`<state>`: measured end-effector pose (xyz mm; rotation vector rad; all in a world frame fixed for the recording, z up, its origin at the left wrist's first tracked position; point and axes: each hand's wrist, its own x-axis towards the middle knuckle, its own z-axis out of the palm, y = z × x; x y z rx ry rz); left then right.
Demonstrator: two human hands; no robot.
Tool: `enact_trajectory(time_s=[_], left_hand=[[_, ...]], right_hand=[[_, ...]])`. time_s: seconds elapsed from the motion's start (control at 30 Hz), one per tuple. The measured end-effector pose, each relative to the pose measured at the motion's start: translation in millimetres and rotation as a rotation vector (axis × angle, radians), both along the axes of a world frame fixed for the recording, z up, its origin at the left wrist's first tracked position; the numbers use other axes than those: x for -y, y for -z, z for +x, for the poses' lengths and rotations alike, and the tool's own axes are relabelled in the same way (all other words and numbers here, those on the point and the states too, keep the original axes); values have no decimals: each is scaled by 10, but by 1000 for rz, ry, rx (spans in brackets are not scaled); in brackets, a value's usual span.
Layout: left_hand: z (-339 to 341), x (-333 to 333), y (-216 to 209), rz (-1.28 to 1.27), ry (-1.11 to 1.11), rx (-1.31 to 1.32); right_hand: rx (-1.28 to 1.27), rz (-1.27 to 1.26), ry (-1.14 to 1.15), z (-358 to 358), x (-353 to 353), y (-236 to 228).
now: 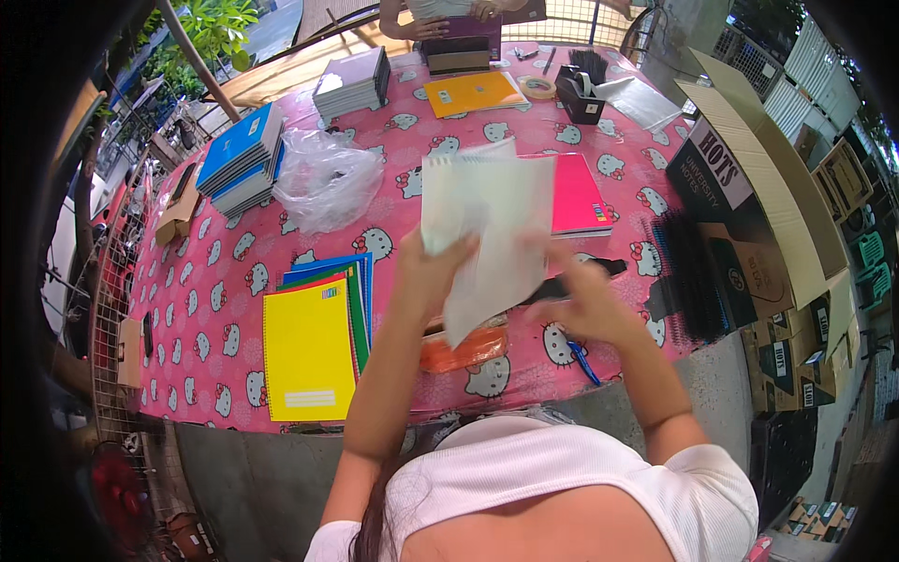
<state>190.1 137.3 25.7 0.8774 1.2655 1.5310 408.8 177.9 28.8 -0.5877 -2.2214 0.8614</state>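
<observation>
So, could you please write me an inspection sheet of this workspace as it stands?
Surface: table under a pink cartoon-cat cloth.
Job's things: white spiral-bound paper block held up above the table; left hand grips its lower left edge, right hand at its lower right.
Clutter: fan of coloured notebooks, yellow on top; pink notebook; crumpled clear bag; blue stack; tape dispenser; black spiral coils.
Hands: both closed on the paper block.
Cables: nothing seen.
Surroundings: open cardboard boxes on the right; another person's hands at the far edge.
</observation>
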Motion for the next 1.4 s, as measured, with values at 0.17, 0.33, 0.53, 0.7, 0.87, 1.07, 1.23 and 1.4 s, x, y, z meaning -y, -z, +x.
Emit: enact_trajectory(time_s=[0.17, 0.33, 0.53, 0.7, 0.87, 1.07, 1.23, 1.4], left_hand=[[-282, 724, -356, 275, 94, -213], [-514, 1020, -351, 274, -120, -363], [-445, 1288, 74, 221, -321, -268], [-403, 1279, -8, 318, -355, -308], [-339, 1189, -29, 418, -351, -333], [-340, 1226, -88, 394, -343, -353], [-371, 1251, 241, 322, -304, -342], [-337, 1356, 501, 130, -422, -310]], right_hand=[[-418, -244, 236, 372, -211, 573], [-286, -562, 77, 157, -30, 601], [-302, -457, 49, 109, 102, 872], [-371, -496, 51, 52, 92, 770], [-309, -475, 98, 52, 16, 750], [-395, -477, 56, 35, -19, 680], [-335, -598, 90, -6, 8, 1041], [-154, -327, 49, 166, -91, 1408]])
